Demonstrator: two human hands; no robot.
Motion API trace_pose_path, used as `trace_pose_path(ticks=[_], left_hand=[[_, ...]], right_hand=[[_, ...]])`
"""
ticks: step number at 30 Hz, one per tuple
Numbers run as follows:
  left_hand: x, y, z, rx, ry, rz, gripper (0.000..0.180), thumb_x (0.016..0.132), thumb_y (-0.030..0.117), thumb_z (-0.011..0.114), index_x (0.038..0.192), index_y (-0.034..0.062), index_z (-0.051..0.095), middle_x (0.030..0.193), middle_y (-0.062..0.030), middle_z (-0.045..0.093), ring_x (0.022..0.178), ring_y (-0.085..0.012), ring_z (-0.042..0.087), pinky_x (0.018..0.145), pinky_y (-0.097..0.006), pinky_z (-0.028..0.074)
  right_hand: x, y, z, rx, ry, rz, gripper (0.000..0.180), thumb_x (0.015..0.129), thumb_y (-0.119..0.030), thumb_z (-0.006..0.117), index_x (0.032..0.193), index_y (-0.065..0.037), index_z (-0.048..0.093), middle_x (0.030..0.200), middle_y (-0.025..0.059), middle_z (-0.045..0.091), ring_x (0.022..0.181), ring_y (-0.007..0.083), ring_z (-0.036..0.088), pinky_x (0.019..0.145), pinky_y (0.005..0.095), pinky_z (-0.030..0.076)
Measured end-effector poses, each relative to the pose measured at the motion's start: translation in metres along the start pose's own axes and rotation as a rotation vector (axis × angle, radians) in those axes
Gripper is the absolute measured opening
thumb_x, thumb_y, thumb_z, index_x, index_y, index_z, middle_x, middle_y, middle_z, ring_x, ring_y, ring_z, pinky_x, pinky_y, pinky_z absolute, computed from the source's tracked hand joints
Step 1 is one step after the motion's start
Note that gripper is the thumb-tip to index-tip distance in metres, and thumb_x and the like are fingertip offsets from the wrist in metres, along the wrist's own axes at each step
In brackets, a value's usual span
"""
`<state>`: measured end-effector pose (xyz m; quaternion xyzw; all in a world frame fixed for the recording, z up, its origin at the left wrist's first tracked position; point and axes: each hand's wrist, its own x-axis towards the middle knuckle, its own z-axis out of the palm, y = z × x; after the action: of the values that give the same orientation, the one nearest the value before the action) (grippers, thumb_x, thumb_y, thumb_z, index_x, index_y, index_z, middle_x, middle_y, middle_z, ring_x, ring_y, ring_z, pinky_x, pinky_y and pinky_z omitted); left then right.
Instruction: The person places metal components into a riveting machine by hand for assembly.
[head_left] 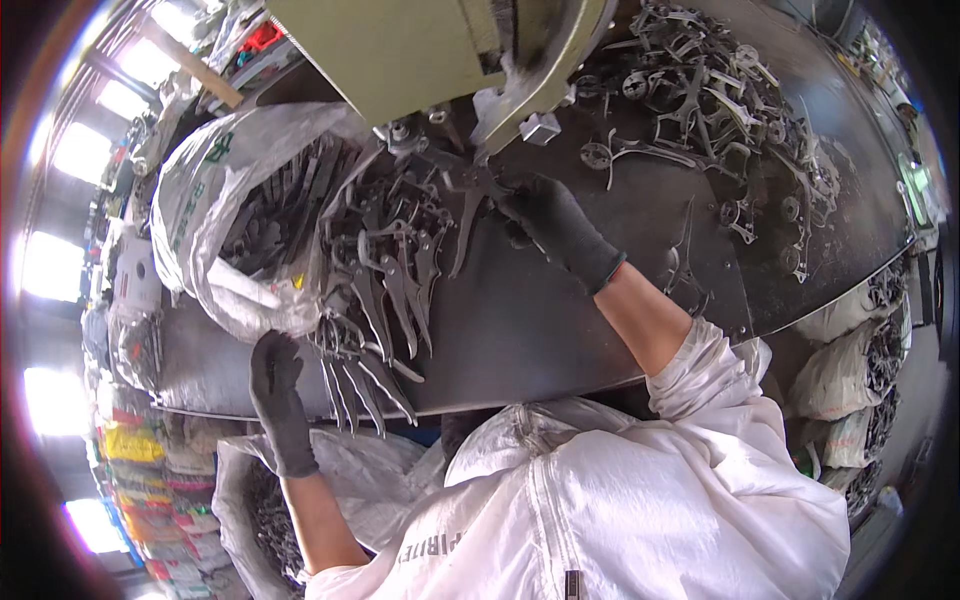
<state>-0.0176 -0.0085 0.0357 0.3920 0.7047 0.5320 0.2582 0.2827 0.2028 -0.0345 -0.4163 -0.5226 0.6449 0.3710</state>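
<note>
My right hand [555, 228], in a dark grey glove, is closed on a dark metal tool part [468, 205] with a long curved handle. The part's upper end is under the head of a green machine [400, 50], where the contact point is hard to make out. My left hand [278, 385], also gloved, is beside the lower rim of a white woven sack [185, 215], its fingers loosely bent and apparently holding nothing. Several similar metal parts [395, 265] with curved handles spill from the sack's mouth onto the dark metal table [520, 330], some jutting past its front edge.
Thin branching metal pieces [690, 110] lie in a tangled heap at the far right of the table. A small metal block [540, 128] is on the machine's head. Filled sacks [840, 380] are stacked at right, and an open sack [235, 500] stands below my left forearm.
</note>
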Motion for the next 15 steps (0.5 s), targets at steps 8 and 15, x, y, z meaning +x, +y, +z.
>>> trace_pose_path(ticks=[8,15], left_hand=[[-0.051,-0.044,-0.053,0.227,0.149,-0.201,0.044,0.085,0.023,0.058,0.118,-0.0050,0.048,0.117,-0.0152,0.052,0.106,-0.0219,0.051,0.091,-0.030,0.040],[-0.044,-0.055,-0.041,0.125,-0.023,-0.388,0.051,0.084,0.025,0.059,0.121,-0.0072,0.045,0.123,-0.0168,0.048,0.111,-0.0223,0.048,0.093,-0.029,0.037]], right_hand=[[-0.007,-0.003,0.000,0.030,0.025,0.031,0.021,0.086,-0.020,0.057,0.096,-0.002,0.058,0.079,0.0009,0.058,0.064,0.0075,0.055,0.052,0.0227,0.047],[-0.010,-0.010,0.001,0.044,0.043,0.066,0.024,0.085,-0.019,0.059,0.101,-0.003,0.055,0.084,0.0026,0.058,0.065,0.0082,0.055,0.054,0.0234,0.048]])
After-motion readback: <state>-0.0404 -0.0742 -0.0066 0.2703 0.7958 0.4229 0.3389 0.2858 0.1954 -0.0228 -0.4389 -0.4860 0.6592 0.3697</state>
